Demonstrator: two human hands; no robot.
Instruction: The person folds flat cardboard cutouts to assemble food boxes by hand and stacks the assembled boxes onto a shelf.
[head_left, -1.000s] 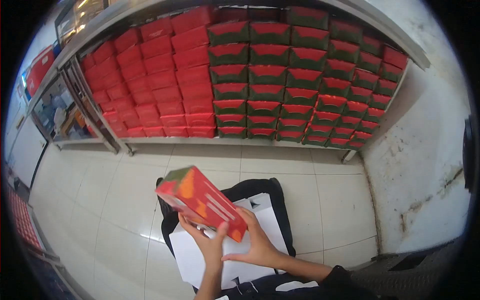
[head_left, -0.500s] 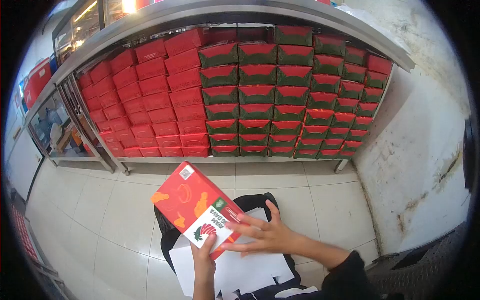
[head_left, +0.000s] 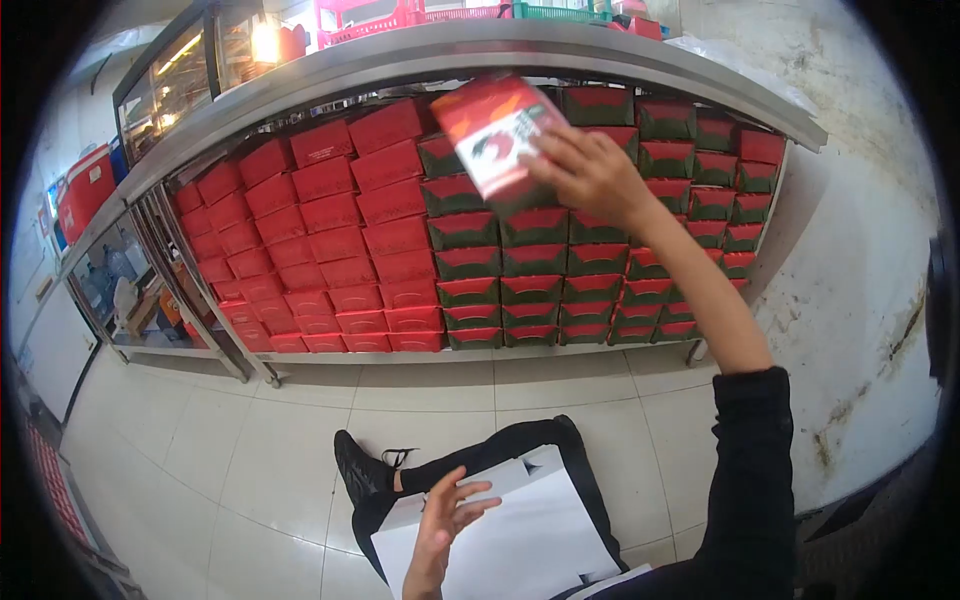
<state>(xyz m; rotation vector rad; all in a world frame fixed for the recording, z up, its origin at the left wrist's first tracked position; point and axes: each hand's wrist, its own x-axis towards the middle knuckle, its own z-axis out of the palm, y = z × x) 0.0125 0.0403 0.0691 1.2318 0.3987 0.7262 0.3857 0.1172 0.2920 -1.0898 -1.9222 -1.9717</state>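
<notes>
My right hand reaches far forward and grips a red-orange food carton by its near right side. The carton is a little blurred, with a white label on its face, and it is held in front of the upper rows of stacked boxes. Whether it touches them I cannot tell. Over my lap, my left hand is empty, its fingers apart. Below it, white flat card sheets with cut tabs lie across my legs.
A steel table stands over the stacks, which are plain red on the left and dark green with red on the right. Plastic baskets sit on top. A stained wall borders the right, and a red cooler is at far left.
The carton has gone from both hands above my lap up to the stacks, now in my right hand alone. My left hand has let go of it. The view has tilted upward slightly.
</notes>
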